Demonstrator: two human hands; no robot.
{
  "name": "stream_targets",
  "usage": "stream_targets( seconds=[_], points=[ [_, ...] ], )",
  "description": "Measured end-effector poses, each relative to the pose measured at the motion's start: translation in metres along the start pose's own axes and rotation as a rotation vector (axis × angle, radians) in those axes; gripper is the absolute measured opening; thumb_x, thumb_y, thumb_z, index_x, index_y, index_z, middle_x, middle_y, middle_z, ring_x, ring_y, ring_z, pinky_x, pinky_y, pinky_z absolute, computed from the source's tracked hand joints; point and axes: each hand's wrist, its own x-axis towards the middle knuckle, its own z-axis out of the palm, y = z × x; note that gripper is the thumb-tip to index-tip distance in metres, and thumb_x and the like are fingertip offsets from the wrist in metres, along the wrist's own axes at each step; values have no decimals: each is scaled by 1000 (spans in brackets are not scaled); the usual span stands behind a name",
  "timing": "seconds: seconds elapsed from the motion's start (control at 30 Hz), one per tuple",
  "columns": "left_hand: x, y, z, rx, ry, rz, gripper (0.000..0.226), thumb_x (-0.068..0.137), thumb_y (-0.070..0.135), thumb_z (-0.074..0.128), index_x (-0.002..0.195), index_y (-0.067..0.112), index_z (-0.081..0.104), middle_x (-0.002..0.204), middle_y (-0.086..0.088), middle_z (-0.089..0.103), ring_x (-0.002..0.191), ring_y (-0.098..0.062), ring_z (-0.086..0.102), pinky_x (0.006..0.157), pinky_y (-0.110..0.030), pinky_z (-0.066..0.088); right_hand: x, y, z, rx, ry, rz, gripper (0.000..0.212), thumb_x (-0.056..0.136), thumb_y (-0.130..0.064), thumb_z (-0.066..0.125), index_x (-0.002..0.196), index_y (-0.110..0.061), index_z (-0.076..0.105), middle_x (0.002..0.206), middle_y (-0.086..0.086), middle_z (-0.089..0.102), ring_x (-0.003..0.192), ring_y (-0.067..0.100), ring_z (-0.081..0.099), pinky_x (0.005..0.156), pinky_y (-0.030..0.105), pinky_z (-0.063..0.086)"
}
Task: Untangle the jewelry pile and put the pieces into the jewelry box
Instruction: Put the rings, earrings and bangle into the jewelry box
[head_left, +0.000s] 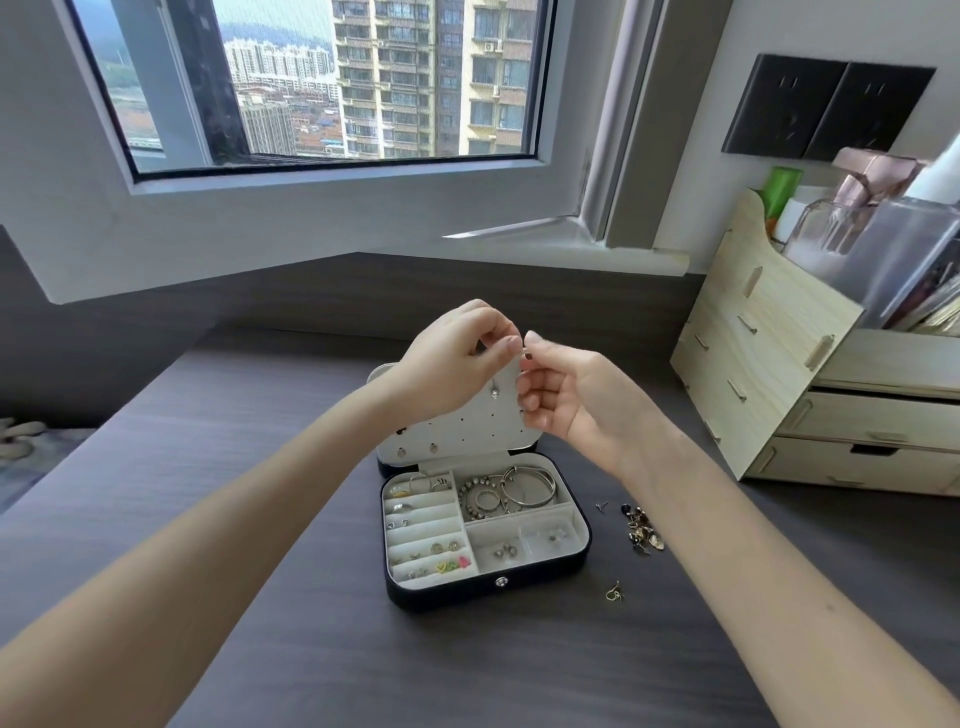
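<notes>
**1. Hands.** L hand (457, 358) and R hand (569, 397) are raised above the box, fingertips meeting.
- L: thumb + index pinched together, other fingers curled in.
- R: thumb + index pinched together, other fingers loosely curled.
- Both pinch one small piece (528, 356) at the meeting point. Only a dark speck of it shows, so its type cannot be told.
- A silver drop (494, 391) shows just below the L fingers, in front of the lid. Hanging from the hand or fixed to the lid: cannot tell.

**2. Box.** Box (441, 597) is black outside, white inside, and open, on the table directly below the hands. Lid (457, 431) stands upright at the rear, partly hidden by the hands. Its white panel has rows of holes, w/ a few studs at lower L.
- L side: ring rolls w/ rings and small earrings, coloured ones at the front.
- Rear R compartment: bangles (530, 488) + bead bracelet (470, 501), overlapping.
- Front R: two small compartments, earrings in each.

**3. Loose items.** Pile (641, 527) lies on the table near the box's R side, next to the R forearm. A stud (602, 505) lies between box and pile. A gold item (614, 592) lies apart from the pile, nearer the front.

**4. Surroundings.** Table (337, 649) is dark grey wood grain. A wood organizer (769, 374) w/ drawers stands at rear R, w/ bottles on top. Sockets (826, 111) are on the wall above it. Window (332, 78) is behind the table.
</notes>
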Motion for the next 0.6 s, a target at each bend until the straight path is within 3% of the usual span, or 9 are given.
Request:
stream_targets(
  seconds=[0.1, 0.27, 0.43, 0.6],
  points=[
    [0, 0, 1, -1, 5, -1, 10, 96, 19, 51, 88, 19, 57, 86, 15, 46, 73, -2, 47, 60, -19, 40, 0, -1, 2, 26, 16, 70, 38, 98, -31, 45, 69, -9, 53, 57, 4, 51, 47, 12, 42, 42, 21, 33],
    [0, 0, 0, -7, 5, -4, 10, 96, 20, 51, 87, 20, 57, 86, 15, 46, 75, -4, 47, 62, -20, 42, 0, 1, 2, 49, 13, -30, 25, 97, -17, 47, 74, -8, 53, 62, 4, 51, 53, 12, 44, 50, 22, 38],
    [0, 1, 1, -23, 11, -13, 11, 96, 19, 52, 86, 20, 56, 86, 14, 47, 77, -5, 49, 68, -26, 45, -1, -1, 3, 34, 31, 96, 43, 99, -36, 43, 69, -7, 55, 56, 5, 53, 46, 13, 45, 41, 21, 35],
    [-1, 3, 1, -9, 11, -18, 11, 96, 19, 51, 86, 20, 56, 86, 14, 47, 81, -10, 49, 73, -30, 46, 0, -1, 5, 75, 30, 27, 31, 99, -17, 43, 71, -8, 51, 58, 3, 47, 47, 10, 40, 44, 20, 30]
  ],
)
